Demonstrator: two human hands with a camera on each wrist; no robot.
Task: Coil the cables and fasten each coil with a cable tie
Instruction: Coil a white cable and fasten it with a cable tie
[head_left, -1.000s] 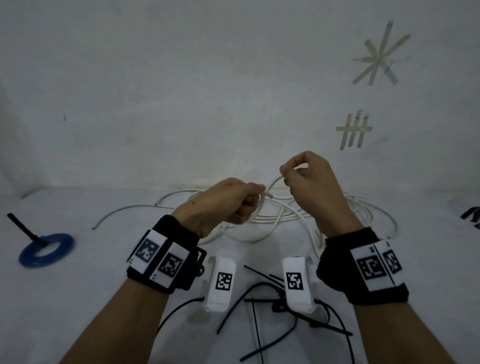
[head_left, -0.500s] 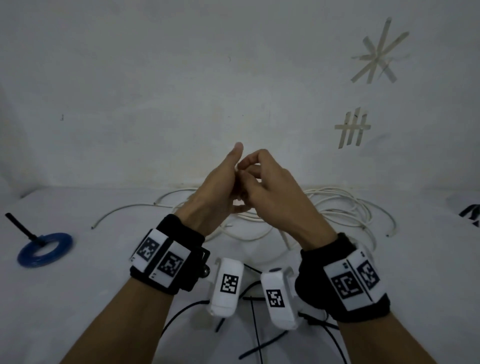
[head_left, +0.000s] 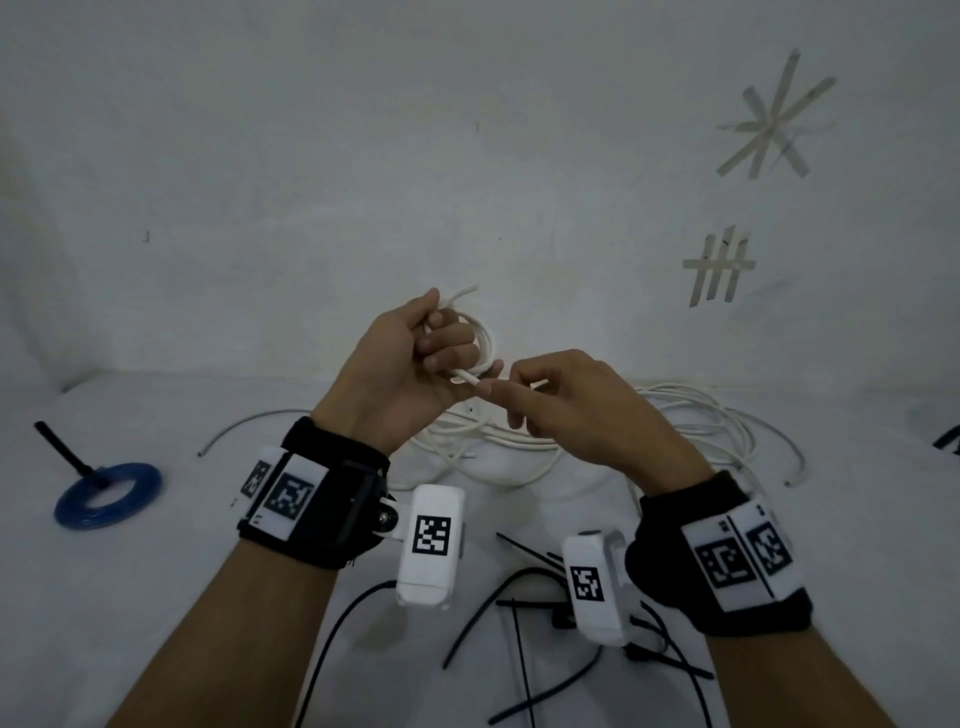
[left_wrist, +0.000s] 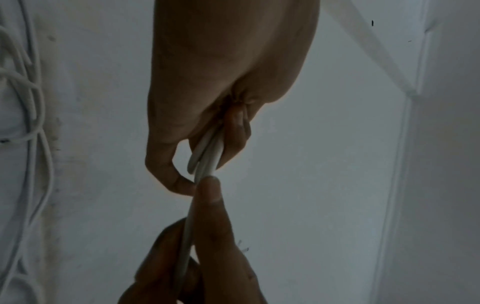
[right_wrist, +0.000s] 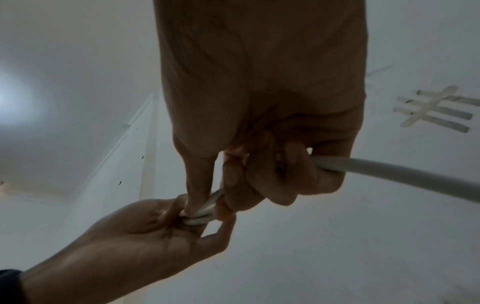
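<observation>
My left hand (head_left: 415, 358) is raised above the table and grips a small coil of white cable (head_left: 480, 338), its loops running round the curled fingers, with a free end sticking up past the thumb. My right hand (head_left: 524, 389) pinches the same white cable (right_wrist: 363, 166) just beside the coil, index finger and thumb on the strand. In the left wrist view the loops (left_wrist: 207, 152) lie between the left fingers and the right fingertips meet them. The rest of the white cable (head_left: 675, 415) lies loose on the table behind the hands. Black cable ties (head_left: 524, 644) lie near me.
A blue coil (head_left: 106, 496) fastened with a black tie rests at the left of the white table (head_left: 156, 597). A white wall with tape marks (head_left: 719, 267) rises right behind. A dark object (head_left: 948, 439) shows at the right edge.
The hands came together and parted again. The left hand has risen with loops of cable now wound round its fingers; the right hand has dropped lower and pinches the strand beside them.
</observation>
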